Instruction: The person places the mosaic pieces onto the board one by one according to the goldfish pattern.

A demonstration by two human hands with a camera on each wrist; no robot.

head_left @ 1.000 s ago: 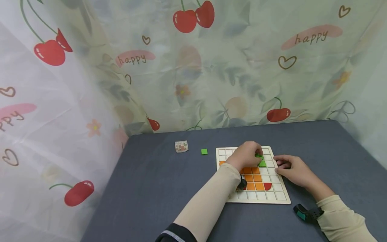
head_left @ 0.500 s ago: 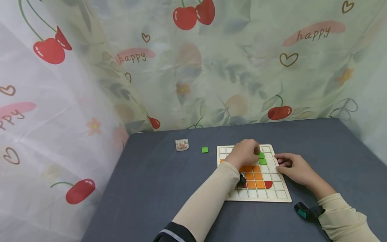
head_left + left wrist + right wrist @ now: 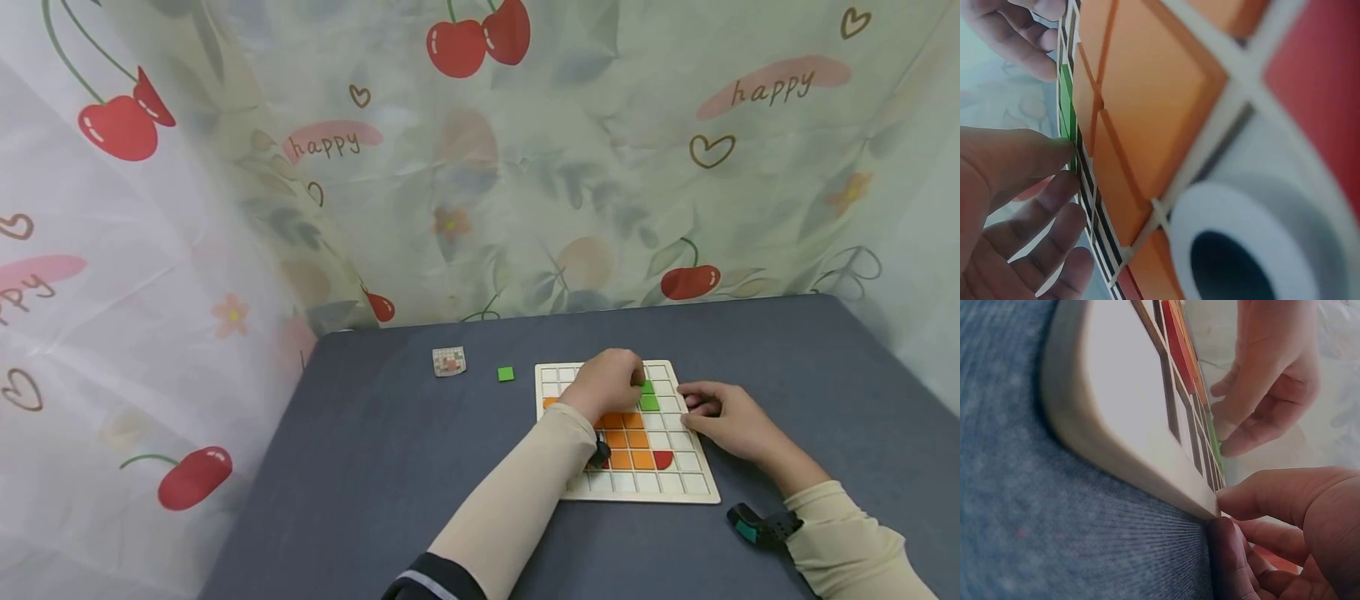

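Observation:
A pale grid board (image 3: 678,485) lies on the dark cloth, with orange square tiles (image 3: 641,459) and a red rounded tile (image 3: 663,459) in its cells. My left hand (image 3: 609,385) reaches over its far part. In the left wrist view the thumb and index fingertips meet at a green square tile (image 3: 1067,103), pinching at its edge. Two green tiles (image 3: 649,403) show beside the fingers in the head view; the hand hides cells under it. My right hand (image 3: 727,418) grips the board's right edge, thumb (image 3: 1254,495) at the rim and fingers below.
One loose green tile (image 3: 506,374) lies left of the board. Farther left is a small card (image 3: 449,362) with a printed grid pattern. A black and teal wrist device (image 3: 757,527) sits by the right sleeve. A printed curtain (image 3: 525,200) hangs behind the table.
The green tile at my left fingertips, tilted a second ago, now lies flat in the grid. The left fingers have drawn slightly left. My right hand stays at the board's edge.

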